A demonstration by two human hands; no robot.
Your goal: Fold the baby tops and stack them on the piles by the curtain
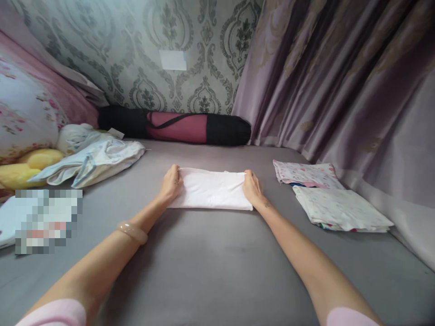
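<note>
Left hand: closed on the left end of a white cloth, gripping near its far corner.
Right hand: closed on the opposite end in mirror fashion, the near corner projecting just beside it.
Paired grip: I judge that holding both ends draws the panel straight and evens its creases.
Cloth: a flat, folded oblong, held between the hands over the middle of the bed; I cannot tell how much of it rests there. Its central place suits an even reach from both sides.
Bed: grey-sheeted and level, in my judgement a fair base for flattening fabric.
Folded piles: a printed pile and, nearer, a pale pile, both beside the curtain; the side position seems meant to prevent disturbance.
Loose heap: crumpled fabric at left, beside a yellow plush, well apart from the piles; I read the gap as separating loose pieces from folded ones.
Long bag: laid lengthwise at the back, presumably out of the way.
</note>
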